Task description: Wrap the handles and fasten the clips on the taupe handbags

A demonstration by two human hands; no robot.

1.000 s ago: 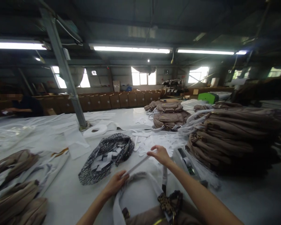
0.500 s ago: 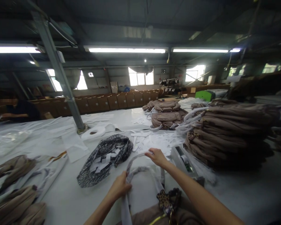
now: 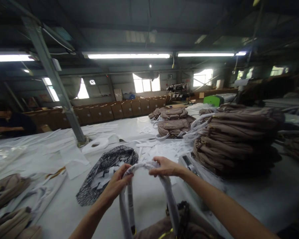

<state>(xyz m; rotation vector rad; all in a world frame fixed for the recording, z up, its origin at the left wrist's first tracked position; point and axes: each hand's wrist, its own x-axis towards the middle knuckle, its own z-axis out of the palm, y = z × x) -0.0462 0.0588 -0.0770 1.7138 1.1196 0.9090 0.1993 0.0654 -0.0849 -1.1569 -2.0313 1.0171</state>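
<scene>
A brown handbag (image 3: 154, 230) stands at the near edge of my view, its lower part cut off. Its handles, wrapped in white paper, arch upward in front of me. My left hand (image 3: 119, 179) grips the wrapped handle (image 3: 141, 166) left of the top of the arch. On the right side of the arch, my right hand (image 3: 164, 166) pinches the same handle. Beside the bag's right handle end hangs a dark charm (image 3: 184, 210), partly hidden. Left of my hands lies a black-and-white speckled cloth holder (image 3: 89, 189) with white paper strips (image 3: 102, 179) in it.
A tall stack of brown bags (image 3: 229, 142) stands to the right, with a tape dispenser (image 3: 188, 162) before it. Loose white strips (image 3: 161, 149) cover the table beyond. A metal post (image 3: 62, 89) rises at left. Brown bags lie lower left; a person (image 3: 12, 122) sits far left.
Both hands now hold the handle at the top of its arch; the left hand has risen from its side. The two handles appear closer together and raised. The view has shifted slightly.
</scene>
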